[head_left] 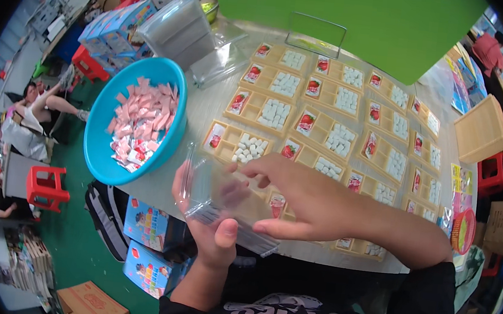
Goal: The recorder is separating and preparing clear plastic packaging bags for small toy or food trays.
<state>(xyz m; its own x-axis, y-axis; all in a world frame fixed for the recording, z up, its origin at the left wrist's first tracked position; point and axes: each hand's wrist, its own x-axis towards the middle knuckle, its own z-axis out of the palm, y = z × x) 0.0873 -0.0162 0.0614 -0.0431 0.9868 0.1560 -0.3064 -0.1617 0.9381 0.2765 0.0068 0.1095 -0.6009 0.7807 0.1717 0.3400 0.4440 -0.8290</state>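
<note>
My left hand [213,238] is wrapped round a stack of clear plastic covers [212,192], held tilted over the table's near edge. My right hand [296,197] reaches over that stack from the right, thumb and fingers apart. Its fingertips are close to the upper cover; whether they touch it I cannot tell. Beyond my hands stand rows of light wooden trays [262,109], divided into compartments. Many hold white marshmallow-like pieces [250,148] and a small packet with a strawberry picture [212,135]. My right arm hides some of the nearer trays.
A blue basin [91,141] of pink wrapped sachets stands at the table's left edge. Behind it are more stacked clear covers [176,25]. A green panel [350,15] borders the far side. Stacked wooden trays [482,128] stand right; red stools [48,189] and cartons are on the floor.
</note>
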